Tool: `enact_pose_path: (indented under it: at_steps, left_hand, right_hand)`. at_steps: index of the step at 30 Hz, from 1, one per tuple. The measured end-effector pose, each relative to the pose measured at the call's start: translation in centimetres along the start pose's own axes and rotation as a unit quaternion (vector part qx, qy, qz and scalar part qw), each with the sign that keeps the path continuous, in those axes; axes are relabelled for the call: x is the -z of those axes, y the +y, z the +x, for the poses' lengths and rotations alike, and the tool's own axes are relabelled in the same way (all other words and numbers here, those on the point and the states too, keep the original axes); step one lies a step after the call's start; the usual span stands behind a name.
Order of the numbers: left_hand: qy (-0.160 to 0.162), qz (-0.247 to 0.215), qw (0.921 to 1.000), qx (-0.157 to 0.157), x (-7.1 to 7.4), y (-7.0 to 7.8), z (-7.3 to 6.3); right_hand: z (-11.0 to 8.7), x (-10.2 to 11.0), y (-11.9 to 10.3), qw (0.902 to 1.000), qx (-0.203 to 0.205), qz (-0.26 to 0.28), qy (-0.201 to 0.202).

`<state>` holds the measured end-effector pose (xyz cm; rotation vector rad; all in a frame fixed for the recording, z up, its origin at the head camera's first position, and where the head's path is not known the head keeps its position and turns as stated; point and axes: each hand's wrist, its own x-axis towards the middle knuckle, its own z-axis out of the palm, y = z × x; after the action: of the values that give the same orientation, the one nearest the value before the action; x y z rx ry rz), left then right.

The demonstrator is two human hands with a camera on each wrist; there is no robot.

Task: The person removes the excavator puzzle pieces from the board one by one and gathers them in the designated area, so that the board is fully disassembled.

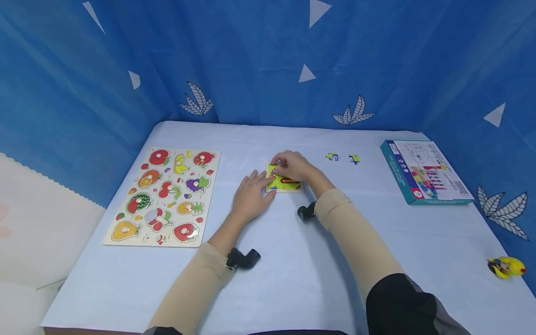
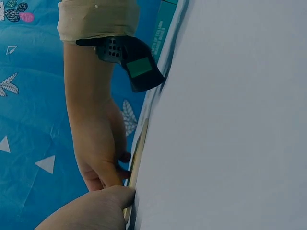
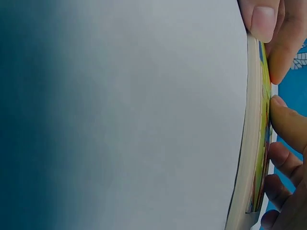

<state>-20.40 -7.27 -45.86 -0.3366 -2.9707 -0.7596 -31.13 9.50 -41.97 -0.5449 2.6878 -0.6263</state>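
A small yellow jigsaw puzzle with a brown striped picture lies in a pale frame on the table, between both hands. My left hand rests at its left side, fingers fairly straight, fingertips and thumb on the edge. From above, my right hand reaches onto the puzzle's upper left part with bent fingers. Its thumb and fingertips meet the picture surface. I cannot tell whether a piece is pinched between them, as the hand covers that corner. Two loose jigsaw pieces, one and another, lie to the right.
On the left lies a fruit peg board. A teal and white box is at the back right, and a yellow toy duck sits by the right edge. Blue patterned cloth hangs behind the white table.
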Motion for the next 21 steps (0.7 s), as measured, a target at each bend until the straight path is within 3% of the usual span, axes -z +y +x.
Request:
enact_pose_path:
  at_steps: [6,13,21]
  left_hand:
    - [-0.001,-0.001,1.0000,0.001,0.03,-0.01,0.00]
    - [0.003,-0.011,0.9999,0.003,0.11,0.07,-0.08]
    - [0.005,-0.015,0.9998,0.006,0.11,0.07,-0.12]
  right_hand:
    - [0.23,-0.21,0.16,0.9999,0.009,0.014,-0.001]
    - [0.12,-0.09,0.72,0.9979,-0.012,0.060,0.020]
    - [-0.29,0.46,0.86,0.9985,0.000,0.051,0.021]
